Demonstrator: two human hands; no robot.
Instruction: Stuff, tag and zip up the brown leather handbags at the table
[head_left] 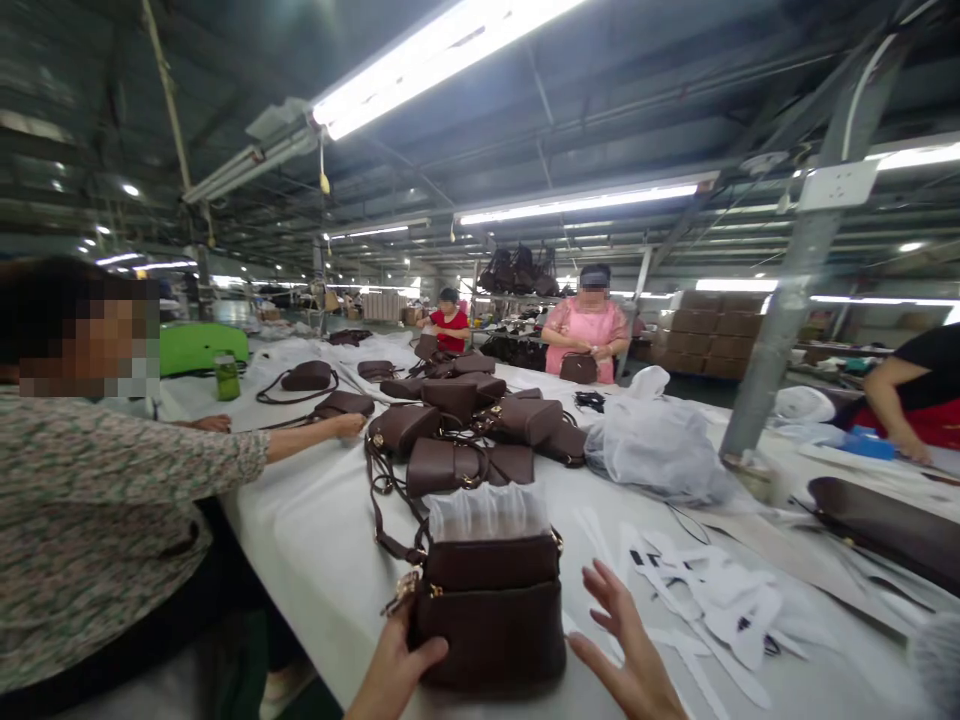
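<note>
A dark brown handbag (491, 630) stands upright at the table's near edge, with clear air-cushion packing (487, 512) sticking out of its top. Gold fittings and a strap (394, 540) hang at its left side. My left hand (401, 655) grips the bag's lower left side, thumb on the front and fingers partly hidden. Just off the bag's right side, my right hand (619, 640) is open with fingers spread, holding nothing. White strips with black marks (705, 590) lie to the right of that hand.
Several brown handbags (450, 400) are piled on the white-covered table (300, 530). Clear plastic bags (660, 440) lie beside a metal post (780, 300). A person in a floral top (112, 500) reaches in from the left; other people work across the table and at right.
</note>
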